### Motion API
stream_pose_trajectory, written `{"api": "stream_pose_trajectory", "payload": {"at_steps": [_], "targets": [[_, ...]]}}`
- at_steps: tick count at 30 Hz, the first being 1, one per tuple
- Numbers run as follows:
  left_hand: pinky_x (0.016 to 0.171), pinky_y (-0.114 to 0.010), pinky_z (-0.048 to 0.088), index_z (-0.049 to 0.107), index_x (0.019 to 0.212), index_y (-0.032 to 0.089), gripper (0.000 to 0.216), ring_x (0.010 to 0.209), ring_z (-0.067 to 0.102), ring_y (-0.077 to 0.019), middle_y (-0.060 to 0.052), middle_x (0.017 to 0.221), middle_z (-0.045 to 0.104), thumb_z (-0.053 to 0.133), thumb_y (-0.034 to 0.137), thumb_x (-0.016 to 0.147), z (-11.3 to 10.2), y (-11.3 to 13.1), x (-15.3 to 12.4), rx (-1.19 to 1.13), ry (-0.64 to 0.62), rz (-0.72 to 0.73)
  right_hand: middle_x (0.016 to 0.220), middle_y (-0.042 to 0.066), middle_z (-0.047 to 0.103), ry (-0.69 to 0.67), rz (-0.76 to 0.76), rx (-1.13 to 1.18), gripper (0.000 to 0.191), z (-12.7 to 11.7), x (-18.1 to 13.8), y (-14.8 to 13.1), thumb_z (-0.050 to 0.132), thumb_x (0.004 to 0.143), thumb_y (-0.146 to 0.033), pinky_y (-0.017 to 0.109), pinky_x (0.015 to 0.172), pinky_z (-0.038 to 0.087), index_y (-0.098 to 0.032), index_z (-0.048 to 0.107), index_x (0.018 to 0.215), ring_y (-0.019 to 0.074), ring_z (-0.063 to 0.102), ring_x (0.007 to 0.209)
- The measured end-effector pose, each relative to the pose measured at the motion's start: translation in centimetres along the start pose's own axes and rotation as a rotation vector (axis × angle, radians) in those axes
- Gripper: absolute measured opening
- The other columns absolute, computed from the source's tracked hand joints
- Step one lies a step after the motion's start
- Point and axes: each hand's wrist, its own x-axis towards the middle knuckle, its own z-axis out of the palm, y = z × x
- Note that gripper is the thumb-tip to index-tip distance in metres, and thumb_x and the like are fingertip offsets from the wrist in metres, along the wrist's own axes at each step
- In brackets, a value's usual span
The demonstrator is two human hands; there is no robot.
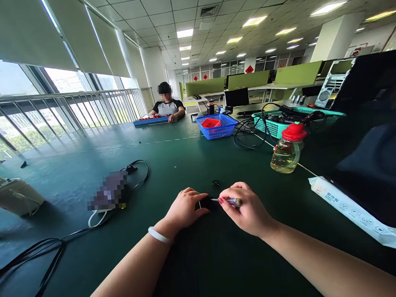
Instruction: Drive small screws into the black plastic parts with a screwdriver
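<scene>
My left hand (185,208) is closed on a small black part (207,202) resting on the dark green table (208,267); a white band circles that wrist. My right hand (246,209) grips a thin screwdriver (228,201) with a clear handle, its tip pointing left into the black part. The two hands nearly touch. A tiny black piece (215,183) lies on the table just beyond them.
A bottle with a red cap (288,149) stands to the right, a white printed package (360,217) and a dark bag (383,169) beyond it. Blue basket (217,127) and teal basket (272,126) with cables sit farther back. Cables (37,259) and a white device (13,194) lie left. Another person (166,106) sits at the far end.
</scene>
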Motion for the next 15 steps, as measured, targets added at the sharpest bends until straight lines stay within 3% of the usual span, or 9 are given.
{"api": "stream_pose_trajectory", "payload": {"at_steps": [7, 15], "targets": [[0.097, -0.041, 0.047, 0.066, 0.123, 0.02, 0.046, 0.105, 0.063, -0.0256, -0.007, 0.109, 0.074, 0.073, 0.038, 0.081, 0.11, 0.18, -0.1, -0.017, 0.018, 0.0, 0.071, -0.003, 0.07, -0.032, -0.045, 0.056, 0.017, 0.01, -0.02, -0.22, 0.051, 0.096, -0.023, 0.036, 0.082, 0.042, -0.023, 0.057, 0.08, 0.013, 0.059, 0.063], [0.094, -0.039, 0.049, 0.068, 0.118, 0.023, 0.04, 0.099, 0.065, -0.0239, -0.006, 0.106, 0.074, 0.073, 0.033, 0.08, 0.08, 0.51, -0.02, -0.081, 0.022, 0.0, 0.074, -0.001, 0.071, -0.041, 0.034, 0.064, 0.021, 0.14, 0.05, 0.06, 0.05, 0.097, -0.028, 0.035, 0.078, 0.046, -0.024, 0.058, 0.078, 0.0159, 0.061, 0.067]]}}
